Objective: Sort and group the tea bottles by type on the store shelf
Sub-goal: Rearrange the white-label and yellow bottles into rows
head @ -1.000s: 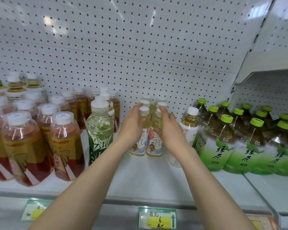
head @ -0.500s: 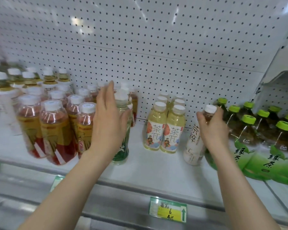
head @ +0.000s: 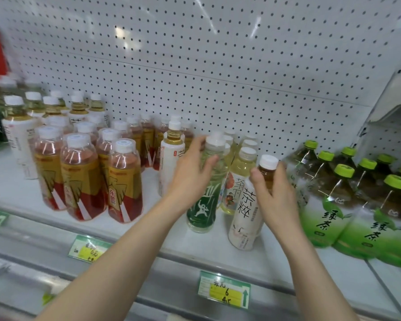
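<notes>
Both look full, so prob. hefty; stiff plastic w/ smooth sleeves that may slip. Best taken at the shoulder, below the cap. Left hand [head: 190, 177] curls round upper body of green-label bottle [head: 203, 205]. Right hand [head: 278, 198] grips white-label bottle [head: 245, 216] near its neck. Both sit at shelf [head: 195, 242] front, just beside each other, between red teas [head: 83, 181] & green-cap bottles [head: 329, 216].

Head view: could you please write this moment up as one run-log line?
left hand: grips green-label bottle | right hand: grips white-label bottle, tilted | both at front of shelf
</notes>
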Demonstrator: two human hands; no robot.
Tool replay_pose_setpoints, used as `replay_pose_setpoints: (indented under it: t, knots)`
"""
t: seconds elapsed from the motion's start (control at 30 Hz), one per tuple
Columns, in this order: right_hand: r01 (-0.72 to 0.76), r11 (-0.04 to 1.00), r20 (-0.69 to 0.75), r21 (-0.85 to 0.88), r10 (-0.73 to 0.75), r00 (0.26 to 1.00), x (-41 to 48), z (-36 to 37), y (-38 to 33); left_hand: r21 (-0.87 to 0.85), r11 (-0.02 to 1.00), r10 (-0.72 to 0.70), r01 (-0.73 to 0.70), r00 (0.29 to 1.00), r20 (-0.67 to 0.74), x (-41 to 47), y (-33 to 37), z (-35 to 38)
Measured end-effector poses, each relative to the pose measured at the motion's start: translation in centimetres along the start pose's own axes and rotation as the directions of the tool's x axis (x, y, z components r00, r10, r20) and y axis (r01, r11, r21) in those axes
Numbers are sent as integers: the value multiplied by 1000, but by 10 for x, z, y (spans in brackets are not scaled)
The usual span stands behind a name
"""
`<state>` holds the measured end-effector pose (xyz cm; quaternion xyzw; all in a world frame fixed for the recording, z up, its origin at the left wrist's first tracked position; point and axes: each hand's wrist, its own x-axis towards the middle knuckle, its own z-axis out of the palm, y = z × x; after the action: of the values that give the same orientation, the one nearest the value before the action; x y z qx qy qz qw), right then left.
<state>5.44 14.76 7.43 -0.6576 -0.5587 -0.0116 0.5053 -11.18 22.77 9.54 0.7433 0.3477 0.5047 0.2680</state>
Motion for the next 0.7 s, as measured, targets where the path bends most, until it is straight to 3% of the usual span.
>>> replay_pose_setpoints:
  t: [0.2, 0.33, 0.43, 0.53, 0.63, 0.7]
  knots:
    - [83, 993, -9, 81, -82, 997, -3, 4, -7, -41, 999, 15, -12, 997, 73, 2, 4, 7]
    - [181, 957, -26, 226, -179, 983, -17, 18, -33, 6, 999, 33, -33, 994, 102, -16, -6, -25]
    - [200, 917, -54, 345, -193, 980, -21, 34, -64, -154, 988, 25, 20, 959, 282, -41, -18, -54]
    - [189, 905, -62, 381, -179, 982, -16, 60, -94, -157, 987, 45, 27, 898, 437, -58, -32, -69]
    - [169, 935, 8, 311, -181, 984, -8, 87, -110, -182, 983, 33, 30, 944, 329, -58, -50, -76]
    - [215, 954, -64, 211, -206, 977, -5, 96, -109, -150, 988, 8, 33, 965, 264, -56, -63, -74]
